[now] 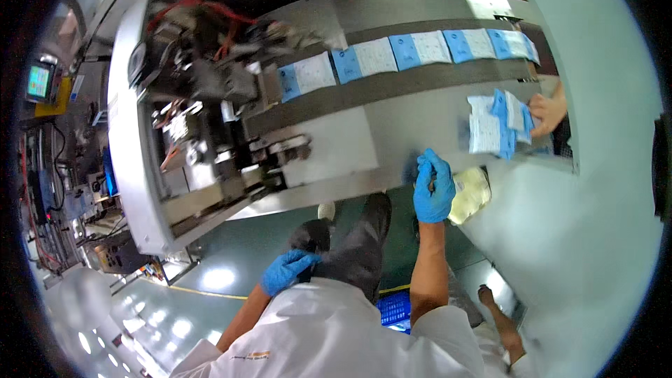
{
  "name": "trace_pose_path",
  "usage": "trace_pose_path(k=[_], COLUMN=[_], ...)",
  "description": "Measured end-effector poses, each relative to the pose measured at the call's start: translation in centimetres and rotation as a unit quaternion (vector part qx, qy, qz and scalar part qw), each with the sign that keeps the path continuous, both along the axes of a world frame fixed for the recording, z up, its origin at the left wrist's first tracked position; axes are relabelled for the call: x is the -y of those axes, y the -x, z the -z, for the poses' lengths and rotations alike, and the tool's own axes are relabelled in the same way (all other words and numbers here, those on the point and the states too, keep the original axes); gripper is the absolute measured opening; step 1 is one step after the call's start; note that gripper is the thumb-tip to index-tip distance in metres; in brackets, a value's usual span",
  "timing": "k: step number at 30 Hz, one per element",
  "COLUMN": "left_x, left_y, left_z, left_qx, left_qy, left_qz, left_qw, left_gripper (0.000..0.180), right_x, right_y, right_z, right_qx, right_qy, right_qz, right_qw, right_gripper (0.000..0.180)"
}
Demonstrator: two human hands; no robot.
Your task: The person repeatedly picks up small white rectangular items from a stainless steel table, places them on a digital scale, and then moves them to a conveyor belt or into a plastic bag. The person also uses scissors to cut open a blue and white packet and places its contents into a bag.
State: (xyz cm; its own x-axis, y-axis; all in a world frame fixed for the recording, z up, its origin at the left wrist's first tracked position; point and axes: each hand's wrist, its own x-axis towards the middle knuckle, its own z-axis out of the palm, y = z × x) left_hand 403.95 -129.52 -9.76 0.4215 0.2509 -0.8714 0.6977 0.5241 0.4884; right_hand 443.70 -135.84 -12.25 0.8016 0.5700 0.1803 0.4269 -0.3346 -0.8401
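**Reach across a running packing line: where a slip could come from**

The right hand (pixel 433 189), in a blue glove, is held over the near edge of the steel table (pixel 336 147), its fingers curled loosely; whether anything is gripped cannot be told. Just to its right lies a pale yellow cloth (pixel 470 194). The left hand (pixel 287 271), also gloved, is rested on the dark trouser knee (pixel 353 248), half closed and holding nothing.

A row of blue-and-white sachets (pixel 409 52) is carried along the belt at the far side, well apart from both hands. A loose heap of sachets (pixel 498 124) is gathered at the far right by another person's bare hand (pixel 547 112).

A reach towards that heap could clash with the other hand or scatter sachets. The machine's exposed parts (pixel 210 98) to the left could catch a glove.
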Motion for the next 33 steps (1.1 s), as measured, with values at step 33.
trace_pose_path(k=[33], left_x=[-4.4], left_y=[-1.0], left_z=[-1.1], left_qx=[0.048], left_qy=[0.091], left_qz=[-0.092], left_qw=[0.990], left_gripper=[0.037], right_x=[-7.8], right_y=[2.2], right_z=[0.3], right_qx=[0.045], right_qy=[0.046], right_qz=[0.061], right_qw=[0.996], right_gripper=[0.019])
